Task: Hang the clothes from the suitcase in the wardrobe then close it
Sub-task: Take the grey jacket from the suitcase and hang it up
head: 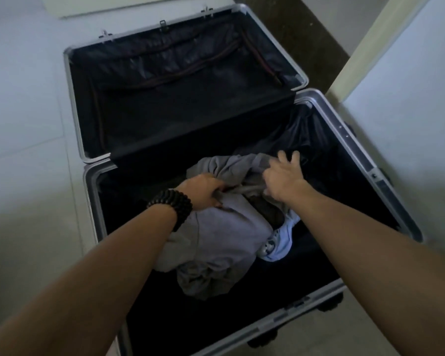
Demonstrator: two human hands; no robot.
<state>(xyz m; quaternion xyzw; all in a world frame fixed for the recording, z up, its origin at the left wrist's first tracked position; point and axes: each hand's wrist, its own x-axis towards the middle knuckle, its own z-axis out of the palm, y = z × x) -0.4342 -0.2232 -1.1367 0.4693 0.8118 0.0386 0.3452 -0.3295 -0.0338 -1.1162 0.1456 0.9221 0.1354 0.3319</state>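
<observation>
A silver-framed suitcase (365, 163) with a black lining lies open on the floor. In its near half sits a heap of clothes: a crumpled grey garment (216, 237), a light blue patterned piece (280, 242) at its right, and dark cloth (308, 140) further back. My left hand (203, 191), with a black bead bracelet on the wrist, grips a fold of the grey garment. My right hand (283, 178) rests on the top of the grey garment with its fingers spread toward the dark cloth. The wardrobe is out of view.
The suitcase lid (180, 98) lies flat at the back, holding only its dark lining and straps. Pale tiled floor (23, 124) surrounds the case. A light-coloured door or panel edge (370, 47) rises at the upper right, close to the suitcase corner.
</observation>
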